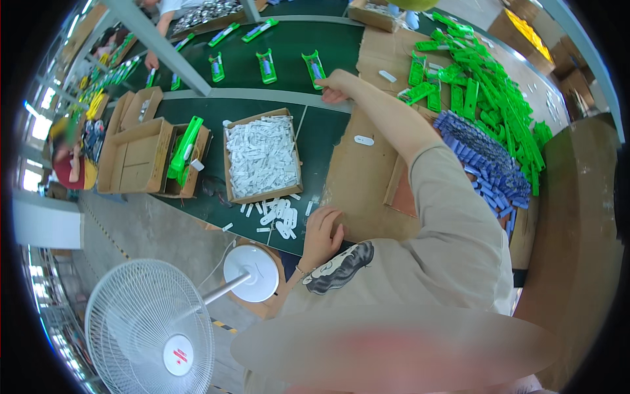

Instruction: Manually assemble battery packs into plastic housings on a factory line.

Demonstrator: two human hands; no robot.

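My right hand (pixel 338 87) reaches out to the dark green belt (pixel 289 62), its fingertips at the lower end of a green plastic casing (pixel 314 68) with a blue cylinder inside. The fingers look pinched on the casing's edge. Near the table's front edge rests my left hand (pixel 322 233), fingers loosely spread and holding nothing. Beside it lie loose white plastic strips (pixel 281 215). A cardboard box (pixel 229 172) behind them is full of similar white pieces. More green casings with blue cylinders, such as one at the middle (pixel 266 66), stand spaced along the belt.
At right lie a heap of green casings (pixel 499 98) and a stack of blue cylinders (pixel 482 154). A carton (pixel 134 161) and a long green part (pixel 186 150) sit at left. A white fan (pixel 151 322) stands front left. Another person's hand (pixel 151 61) is across the belt.
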